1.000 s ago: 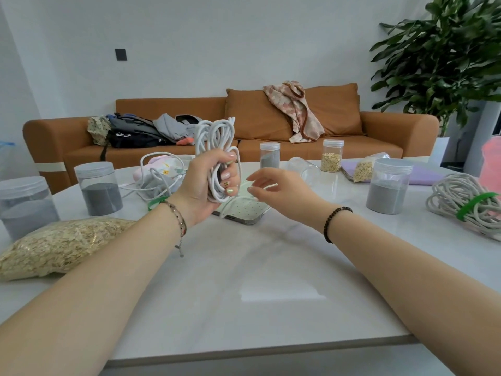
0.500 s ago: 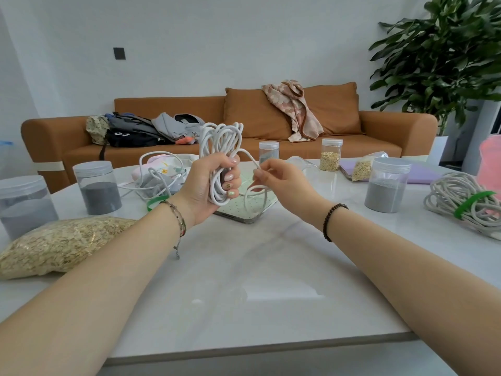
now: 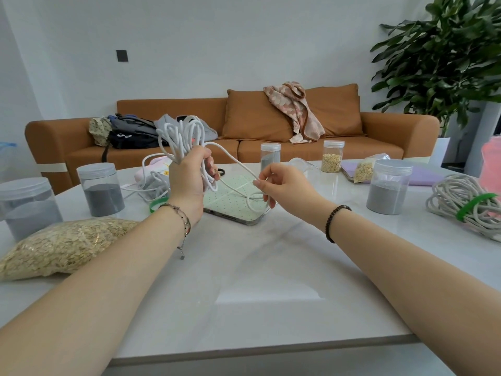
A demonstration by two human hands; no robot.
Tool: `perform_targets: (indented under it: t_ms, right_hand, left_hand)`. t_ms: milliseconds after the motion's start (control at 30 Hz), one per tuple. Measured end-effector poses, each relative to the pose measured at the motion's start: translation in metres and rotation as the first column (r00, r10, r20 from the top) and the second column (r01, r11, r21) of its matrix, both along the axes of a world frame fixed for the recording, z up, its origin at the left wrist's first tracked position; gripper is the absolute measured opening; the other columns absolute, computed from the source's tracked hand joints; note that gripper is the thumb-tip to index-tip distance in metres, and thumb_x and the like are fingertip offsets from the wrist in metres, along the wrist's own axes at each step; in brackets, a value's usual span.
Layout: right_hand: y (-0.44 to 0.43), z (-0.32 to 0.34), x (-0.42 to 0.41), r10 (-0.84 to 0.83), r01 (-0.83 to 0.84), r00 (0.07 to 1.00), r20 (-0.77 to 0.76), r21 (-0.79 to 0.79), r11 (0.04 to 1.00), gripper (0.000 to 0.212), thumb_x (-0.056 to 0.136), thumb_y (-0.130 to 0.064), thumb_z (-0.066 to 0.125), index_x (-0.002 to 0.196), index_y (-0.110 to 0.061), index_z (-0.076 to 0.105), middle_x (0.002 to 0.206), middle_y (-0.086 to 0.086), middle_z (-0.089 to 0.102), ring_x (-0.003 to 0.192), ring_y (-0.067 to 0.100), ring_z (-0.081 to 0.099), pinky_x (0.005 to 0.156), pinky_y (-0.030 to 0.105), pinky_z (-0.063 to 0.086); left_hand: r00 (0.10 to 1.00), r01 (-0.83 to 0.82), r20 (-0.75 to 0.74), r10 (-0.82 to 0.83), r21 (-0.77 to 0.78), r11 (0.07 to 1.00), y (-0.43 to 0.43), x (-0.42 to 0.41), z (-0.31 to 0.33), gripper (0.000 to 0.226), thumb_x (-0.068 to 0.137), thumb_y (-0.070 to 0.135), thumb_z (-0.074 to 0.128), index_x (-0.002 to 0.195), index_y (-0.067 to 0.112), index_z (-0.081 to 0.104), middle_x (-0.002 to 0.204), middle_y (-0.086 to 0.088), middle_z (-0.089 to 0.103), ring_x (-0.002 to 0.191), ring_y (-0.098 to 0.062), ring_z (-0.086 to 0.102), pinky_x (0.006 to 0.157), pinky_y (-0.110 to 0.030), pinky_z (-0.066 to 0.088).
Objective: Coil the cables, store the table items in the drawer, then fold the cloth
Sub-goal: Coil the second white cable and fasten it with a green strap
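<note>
Since half a second ago, right hand (image 3: 282,185) has drawn rightward, away from the bundle, pulling out a loose strand.

Left hand (image 3: 189,180) keeps a closed grip round the white cable (image 3: 181,135), its loops standing above the fist, held over the counter (image 3: 257,280). Right fingers (image 3: 261,181) pinch the free strand, which arcs from the bundle and trails down onto the dotted green case (image 3: 235,196). A second grey cable coil (image 3: 461,202) with a green tie lies far right.

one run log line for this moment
step: coiling | left hand: grips white cable bundle | right hand: pinches its loose strand | grey cable: already tied
</note>
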State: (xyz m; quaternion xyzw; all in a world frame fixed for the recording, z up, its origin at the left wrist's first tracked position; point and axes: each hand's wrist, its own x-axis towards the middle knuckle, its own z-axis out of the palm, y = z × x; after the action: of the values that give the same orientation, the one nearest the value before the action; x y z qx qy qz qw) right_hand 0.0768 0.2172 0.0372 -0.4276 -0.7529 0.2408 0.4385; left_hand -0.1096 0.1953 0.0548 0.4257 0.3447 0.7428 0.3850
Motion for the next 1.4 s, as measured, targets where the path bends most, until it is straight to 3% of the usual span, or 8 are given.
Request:
perform_targets:
  t_ms: [167, 300, 533, 800, 933, 1033, 1167, 1400]
  right_hand:
    - [-0.001, 0.0, 0.004, -0.081, 0.099, 0.992, -0.1, 0.194, 0.976, 0.012, 0.099, -0.019, 0.06, 0.088, -0.015, 0.057, 0.066, 0.004, 0.062, 0.054, 0.009, 0.054, 0.053, 0.026, 0.049]
    - [-0.006, 0.005, 0.007, -0.068, 0.124, 0.982, -0.179, 0.326, 0.937, 0.012, 0.1, -0.018, 0.059, 0.088, -0.02, 0.056, 0.067, 0.004, 0.056, 0.059, 0.013, 0.049, 0.052, 0.02, 0.04]
    - [-0.009, 0.001, -0.002, -0.022, 0.021, 1.0, -0.003, 0.479, 0.878, 0.009, 0.098, -0.018, 0.062, 0.091, -0.016, 0.058, 0.064, 0.003, 0.06, 0.06, 0.025, 0.055, 0.057, 0.044, 0.049]
    - [-0.011, 0.001, -0.006, 0.002, -0.042, 0.998, 0.069, 0.584, 0.81, 0.004, 0.098, -0.017, 0.063, 0.098, -0.014, 0.063, 0.064, -0.019, 0.054, 0.06, 0.012, 0.056, 0.058, 0.038, 0.051]
    - [-0.01, 0.001, -0.004, 0.006, -0.028, 0.999, 0.04, 0.564, 0.825, 0.005, 0.097, -0.017, 0.065, 0.094, -0.013, 0.061, 0.064, -0.007, 0.058, 0.06, 0.021, 0.056, 0.058, 0.042, 0.05]
    - [-0.01, 0.001, -0.004, 0.001, 0.001, 1.0, -0.003, 0.549, 0.836, 0.007, 0.095, -0.017, 0.068, 0.09, -0.016, 0.062, 0.065, -0.002, 0.062, 0.061, 0.025, 0.056, 0.059, 0.043, 0.05]
    - [-0.009, 0.0, -0.005, 0.007, -0.019, 1.0, 0.025, 0.538, 0.843, 0.011, 0.093, -0.017, 0.071, 0.088, -0.011, 0.063, 0.07, -0.027, 0.063, 0.062, 0.02, 0.06, 0.061, 0.039, 0.053]
    - [-0.013, -0.004, -0.008, 0.031, -0.101, 0.987, 0.159, 0.454, 0.885, 0.023, 0.095, -0.034, 0.066, 0.086, -0.016, 0.057, 0.057, -0.006, 0.053, 0.054, 0.01, 0.049, 0.054, 0.031, 0.044]
  left_hand:
    - [0.928, -0.027, -0.372, -0.006, -0.082, 0.996, 0.0, 0.001, -0.01, 0.021, 0.088, 0.013, 0.062, 0.067, 0.012, 0.064, 0.058, -0.002, 0.06, 0.055, -0.016, 0.059, 0.062, -0.029, 0.048]
    - [0.927, 0.078, -0.351, -0.129, -0.156, 0.985, -0.004, 0.008, -0.01, 0.01, 0.09, 0.009, 0.065, 0.096, 0.009, 0.072, 0.067, -0.005, 0.064, 0.061, -0.019, 0.06, 0.058, -0.026, 0.051]
    - [0.904, 0.143, -0.373, -0.208, -0.193, 0.971, -0.008, 0.011, -0.012, 0.021, 0.076, 0.033, 0.068, 0.089, 0.025, 0.081, 0.104, -0.021, 0.073, 0.081, -0.021, 0.069, 0.103, -0.057, 0.047]
    - [0.903, 0.25, -0.305, -0.304, -0.204, 0.946, -0.006, 0.013, -0.012, 0.034, 0.083, 0.03, 0.066, 0.111, 0.014, 0.073, 0.099, -0.015, 0.07, 0.093, -0.024, 0.072, 0.087, -0.041, 0.056]
    - [0.885, 0.348, -0.264, -0.383, -0.168, 0.922, -0.009, 0.015, -0.009, 0.035, 0.081, 0.028, 0.064, 0.112, 0.02, 0.076, 0.105, -0.008, 0.069, 0.1, -0.02, 0.064, 0.099, -0.043, 0.051]
    - [0.9, 0.366, -0.206, -0.385, -0.125, 0.922, -0.009, 0.018, -0.008, 0.037, 0.079, 0.023, 0.064, 0.115, 0.016, 0.074, 0.107, -0.007, 0.069, 0.097, -0.017, 0.063, 0.081, -0.03, 0.057]
    - [0.903, 0.344, -0.231, -0.363, -0.121, 0.931, -0.009, 0.017, -0.008, 0.023, 0.085, 0.021, 0.064, 0.105, 0.013, 0.074, 0.096, -0.007, 0.067, 0.088, -0.015, 0.063, 0.076, -0.028, 0.054]
    - [0.965, 0.206, -0.145, -0.217, -0.087, 0.975, -0.005, 0.013, -0.004, 0.017, 0.094, 0.008, 0.052, 0.089, 0.008, 0.069, 0.082, -0.003, 0.071, 0.079, -0.015, 0.068, 0.078, -0.032, 0.057]
